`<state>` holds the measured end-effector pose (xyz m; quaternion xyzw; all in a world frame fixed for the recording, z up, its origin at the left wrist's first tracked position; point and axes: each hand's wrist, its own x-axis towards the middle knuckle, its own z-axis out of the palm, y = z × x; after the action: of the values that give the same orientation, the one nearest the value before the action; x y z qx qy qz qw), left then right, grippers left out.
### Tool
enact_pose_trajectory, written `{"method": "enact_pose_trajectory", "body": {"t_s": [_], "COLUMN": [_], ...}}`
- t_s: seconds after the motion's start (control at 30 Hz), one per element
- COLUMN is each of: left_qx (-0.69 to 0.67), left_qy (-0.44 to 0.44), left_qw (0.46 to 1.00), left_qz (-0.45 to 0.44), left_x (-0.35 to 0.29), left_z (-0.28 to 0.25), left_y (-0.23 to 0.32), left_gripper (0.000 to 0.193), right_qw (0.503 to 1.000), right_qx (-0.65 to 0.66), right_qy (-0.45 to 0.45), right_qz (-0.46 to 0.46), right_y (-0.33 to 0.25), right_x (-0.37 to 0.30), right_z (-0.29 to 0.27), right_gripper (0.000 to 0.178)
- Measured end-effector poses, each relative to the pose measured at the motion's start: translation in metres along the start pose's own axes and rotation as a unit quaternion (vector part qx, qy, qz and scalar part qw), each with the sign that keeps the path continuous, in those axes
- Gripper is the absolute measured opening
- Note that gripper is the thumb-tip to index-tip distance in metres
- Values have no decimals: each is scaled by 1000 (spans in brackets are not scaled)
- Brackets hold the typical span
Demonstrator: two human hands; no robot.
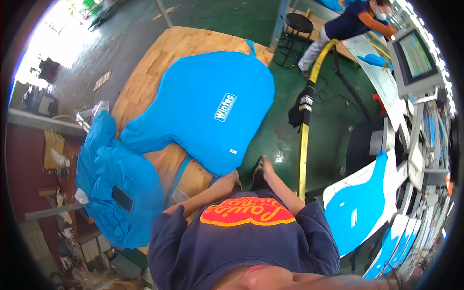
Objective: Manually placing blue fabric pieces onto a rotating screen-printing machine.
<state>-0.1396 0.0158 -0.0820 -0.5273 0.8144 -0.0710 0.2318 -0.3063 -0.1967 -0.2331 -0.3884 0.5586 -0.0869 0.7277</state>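
A large blue fabric piece [203, 96] with a white-printed label and a small tag lies spread on the wooden table [140, 77]. Its near corner reaches almost to my left hand [226, 182], which is low by the table's near edge; I cannot make out its fingers. Away from the fabric, my right hand [267, 166] hangs over the green floor, its fingers too small and blurred to read. Left of the spread piece, a heap of crumpled blue fabric [118, 164] carries a dark phone [123, 198].
At right, another blue piece [355, 205] lies on a white board beside machinery with a screen [415, 55]. A yellow-and-black rail [304, 145] runs over the floor. Farther back are a black stool [298, 23] and a co-worker [348, 24] bending over a board.
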Motion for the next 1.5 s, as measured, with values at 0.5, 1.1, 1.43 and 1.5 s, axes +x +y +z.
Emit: {"method": "enact_pose_trajectory", "body": {"t_s": [0.5,1.1,1.43,1.5], "left_qx": [-112,-115,-606,-643], "left_qy": [0,-479,155,140], "left_qw": [993,864,778,745], "left_qz": [38,-101,65,111], "left_x": [77,234,538,589], "left_z": [-67,-31,-284,-317], "left_y": [-20,-84,46,80], "left_gripper": [48,53,25,30], "right_qw": [951,706,661,666], "right_qx": [126,-86,-300,-285], "right_qy": [133,670,683,684], "right_qz": [-248,-213,78,87], "right_y": [-85,-19,22,17], "right_x": [-176,-305,-288,-293], "right_z": [-202,-445,-443,-444], "right_gripper": [37,29,56,58]}}
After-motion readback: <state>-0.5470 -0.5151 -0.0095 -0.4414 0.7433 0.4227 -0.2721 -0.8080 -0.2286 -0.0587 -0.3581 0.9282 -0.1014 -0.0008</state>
